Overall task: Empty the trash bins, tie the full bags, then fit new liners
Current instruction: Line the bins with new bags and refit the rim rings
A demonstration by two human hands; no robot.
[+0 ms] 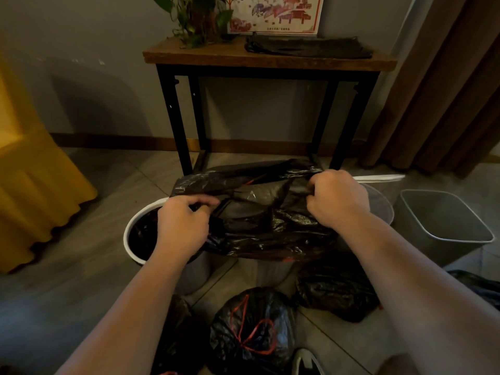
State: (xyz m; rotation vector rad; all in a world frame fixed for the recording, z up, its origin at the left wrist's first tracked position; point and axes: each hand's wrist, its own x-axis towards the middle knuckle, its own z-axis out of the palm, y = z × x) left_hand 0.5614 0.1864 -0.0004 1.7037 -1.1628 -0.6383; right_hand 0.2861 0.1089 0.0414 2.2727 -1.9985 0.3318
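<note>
Above the middle bin (262,270), a black liner (257,212) is held stretched between both hands. Its upper edge is pinched in the curled fingers of the left hand (184,223) and the right hand (338,198), seemingly so its mouth can be opened for fitting. Tied bags (251,334) are set aside on the floor, nearer the person. The rectangular bin (443,220) is not yet lined.

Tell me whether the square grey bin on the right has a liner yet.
No liner: the square grey bin stands upright, showing bare grey inner walls and floor, with no black plastic inside.
</note>
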